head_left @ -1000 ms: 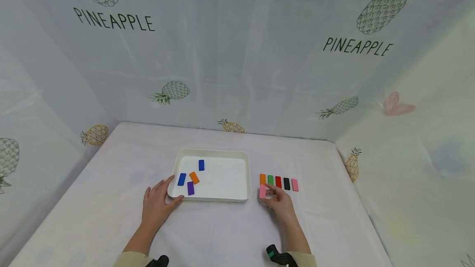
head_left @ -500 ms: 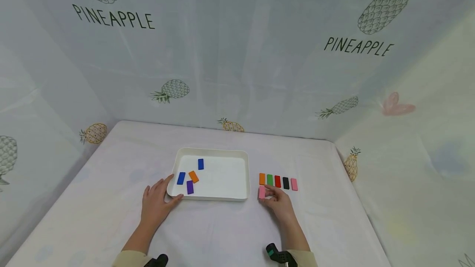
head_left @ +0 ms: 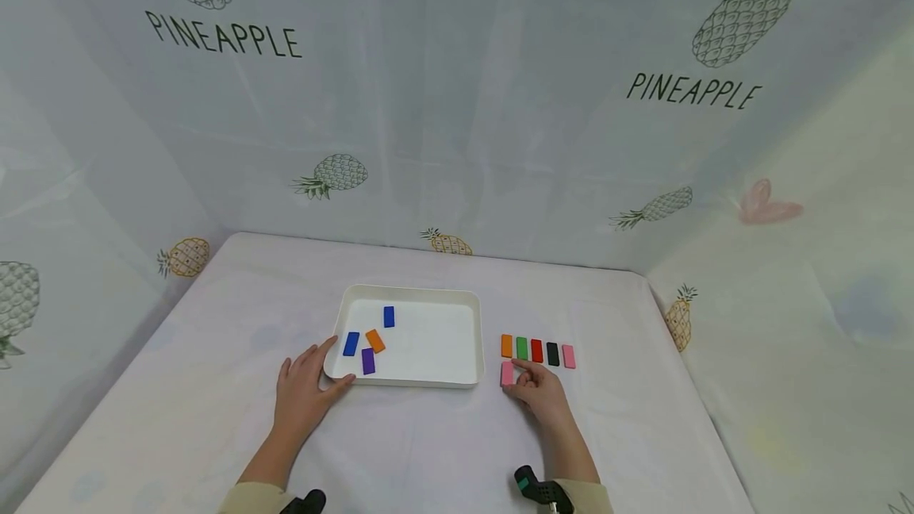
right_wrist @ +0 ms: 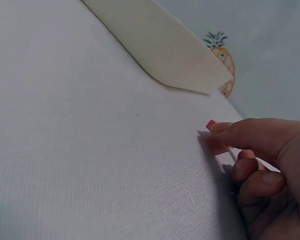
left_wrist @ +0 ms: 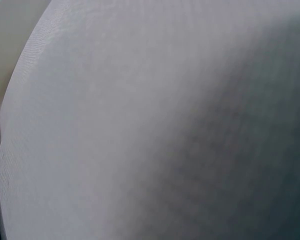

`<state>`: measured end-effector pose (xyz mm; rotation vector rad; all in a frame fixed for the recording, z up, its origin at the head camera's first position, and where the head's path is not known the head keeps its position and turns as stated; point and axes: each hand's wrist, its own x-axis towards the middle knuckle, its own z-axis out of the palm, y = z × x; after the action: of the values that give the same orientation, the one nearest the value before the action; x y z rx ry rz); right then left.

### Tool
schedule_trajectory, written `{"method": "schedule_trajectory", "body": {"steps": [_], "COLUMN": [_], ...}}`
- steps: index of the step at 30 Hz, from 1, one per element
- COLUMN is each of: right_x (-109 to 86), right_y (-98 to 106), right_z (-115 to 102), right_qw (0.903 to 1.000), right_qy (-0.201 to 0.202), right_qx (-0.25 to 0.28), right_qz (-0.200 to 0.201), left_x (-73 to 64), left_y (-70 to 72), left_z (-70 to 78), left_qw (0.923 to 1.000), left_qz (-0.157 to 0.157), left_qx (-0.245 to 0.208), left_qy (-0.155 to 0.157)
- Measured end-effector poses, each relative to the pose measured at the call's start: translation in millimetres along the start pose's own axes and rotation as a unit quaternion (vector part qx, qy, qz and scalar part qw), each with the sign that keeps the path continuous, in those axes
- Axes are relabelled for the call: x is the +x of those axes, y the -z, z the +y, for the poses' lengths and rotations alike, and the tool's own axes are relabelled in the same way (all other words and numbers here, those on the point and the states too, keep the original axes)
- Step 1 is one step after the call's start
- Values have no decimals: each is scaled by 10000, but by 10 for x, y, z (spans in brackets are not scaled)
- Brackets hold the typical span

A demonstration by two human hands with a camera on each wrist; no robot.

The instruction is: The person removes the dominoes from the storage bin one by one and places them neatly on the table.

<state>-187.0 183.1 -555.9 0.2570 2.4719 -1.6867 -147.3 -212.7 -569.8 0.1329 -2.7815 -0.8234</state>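
Between thumb and fingertips, my right hand [head_left: 543, 399] pinches a small pink block [head_left: 507, 373], low over the white cloth. In the right wrist view only a pink corner [right_wrist: 211, 125] shows past the thumb. Just beyond that block lies an orange block [head_left: 506, 346], the first of a row with a green block [head_left: 522, 348], a red block [head_left: 537, 350], a black block [head_left: 553, 354] and another pink block [head_left: 569, 356]. My left hand [head_left: 301, 395] rests at the near left corner of a white tray [head_left: 435, 339], thumb and fingers spread along its edges.
Inside the tray's left half lie two blue blocks, one of them farther back [head_left: 389, 316], an orange block [head_left: 375, 340] and a purple block [head_left: 367, 361]. A pineapple-printed curtain [head_left: 457, 101] encloses the table's back and sides.
The pink block in my right hand has shifted slightly toward me, and a gap now shows between it and the orange block. My left hand stays at the tray corner.
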Motion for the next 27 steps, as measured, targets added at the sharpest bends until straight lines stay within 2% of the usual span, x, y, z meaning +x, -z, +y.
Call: {"method": "schedule_trajectory", "body": {"steps": [9,27], "right_x": [17,25], "right_y": [5,-9], "right_z": [-7,-20], "right_qw": [9997,9987], "right_qy": [47,88], "right_qx": [-255,-487], "right_qz": [-43,-71], "left_x": [-8,-7], "left_y": [-26,-6], "left_z": [0,15], "left_qw": [9998,10000], "left_qz": [164,-2], "left_qx": [-10,3], "left_qy": [-76,16]}}
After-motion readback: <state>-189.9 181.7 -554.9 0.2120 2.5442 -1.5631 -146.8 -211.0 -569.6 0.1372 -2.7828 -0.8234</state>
